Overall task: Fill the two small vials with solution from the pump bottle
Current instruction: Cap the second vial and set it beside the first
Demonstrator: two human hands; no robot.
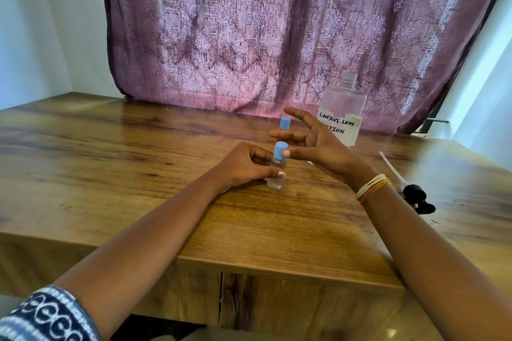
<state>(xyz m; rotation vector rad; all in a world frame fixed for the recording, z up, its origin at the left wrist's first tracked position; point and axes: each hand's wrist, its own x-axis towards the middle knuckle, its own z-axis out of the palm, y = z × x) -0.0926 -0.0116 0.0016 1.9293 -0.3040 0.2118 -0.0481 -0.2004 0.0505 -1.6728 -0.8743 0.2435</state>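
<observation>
The near vial [278, 169] stands capped, steadied by the gripping left hand [246, 166] while the right hand [313, 144], fingers spread, holds nothing beside its blue cap [280, 149].

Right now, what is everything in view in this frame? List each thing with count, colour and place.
near vial: one, clear with blue cap, upright at table centre, held by the left hand
far vial: one, blue cap showing, behind the near vial, body hidden by the right hand
bottle: one, clear with handwritten white label, open neck, back right of table
pump head: one, black with white tube, lying on table at right
table: one, brown wood
curtain: one, purple patterned, behind table
bangles: several, white and orange, right wrist
left hand: grips near vial's body
right hand: fingers spread, thumb at near vial's cap
</observation>
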